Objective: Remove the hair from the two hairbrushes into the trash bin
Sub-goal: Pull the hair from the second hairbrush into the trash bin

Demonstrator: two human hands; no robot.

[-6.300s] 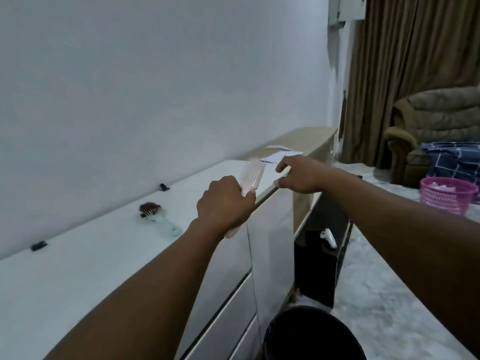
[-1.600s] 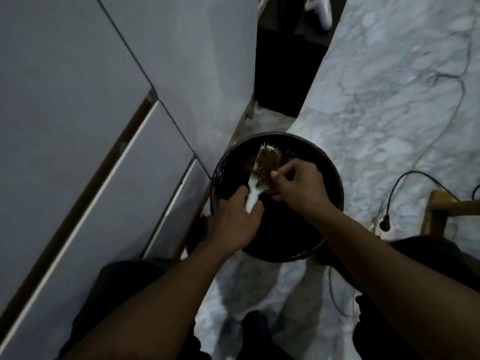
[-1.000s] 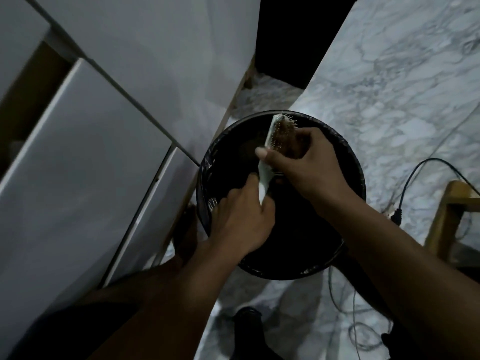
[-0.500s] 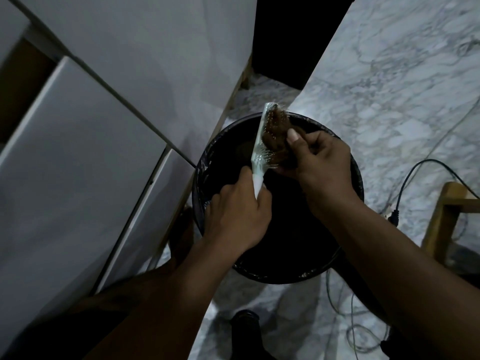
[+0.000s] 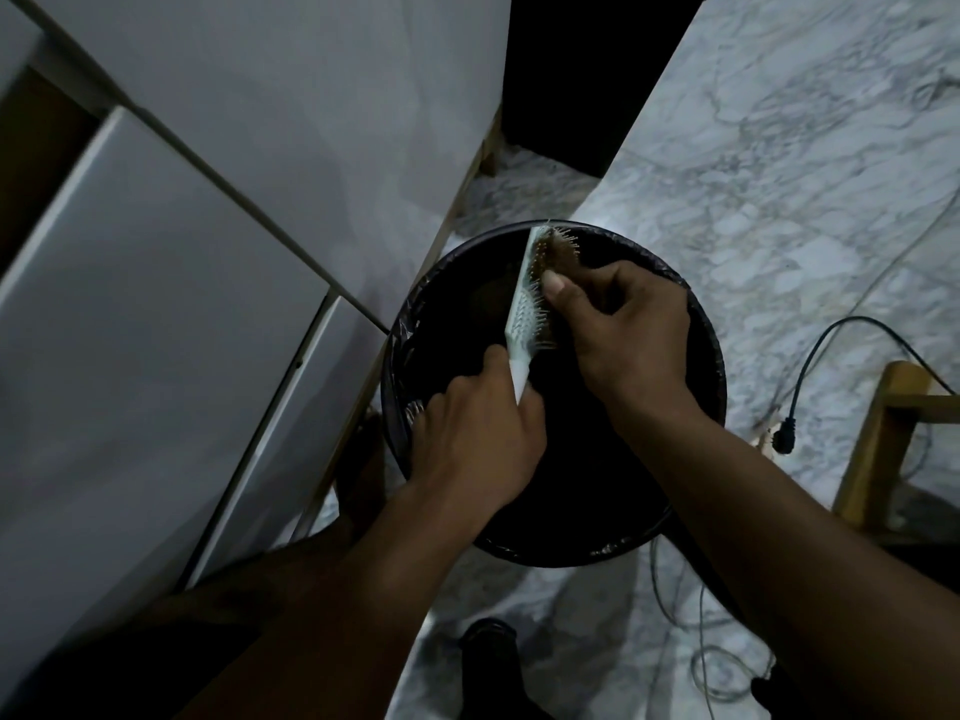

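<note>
I look down into a black trash bin (image 5: 706, 356) lined with a dark bag, standing on the marble floor. My left hand (image 5: 475, 439) grips the handle of a pale hairbrush (image 5: 524, 304) held on edge over the bin. A wad of brown hair (image 5: 563, 254) clings to the bristles near the brush's far end. My right hand (image 5: 623, 330) is closed on that hair, thumb pressed against the bristles. The second hairbrush is out of view.
White cabinet drawers (image 5: 156, 304) rise on the left, right beside the bin. A black cable with a plug (image 5: 782, 439) lies on the marble floor (image 5: 779, 174) to the right, next to a wooden frame (image 5: 878, 439). A dark opening (image 5: 582, 70) lies beyond the bin.
Since the counter view, I have bent over the bin with a brush full of hair. In the last half second my right thumb slid down along the bristles, pulling at the hair.
</note>
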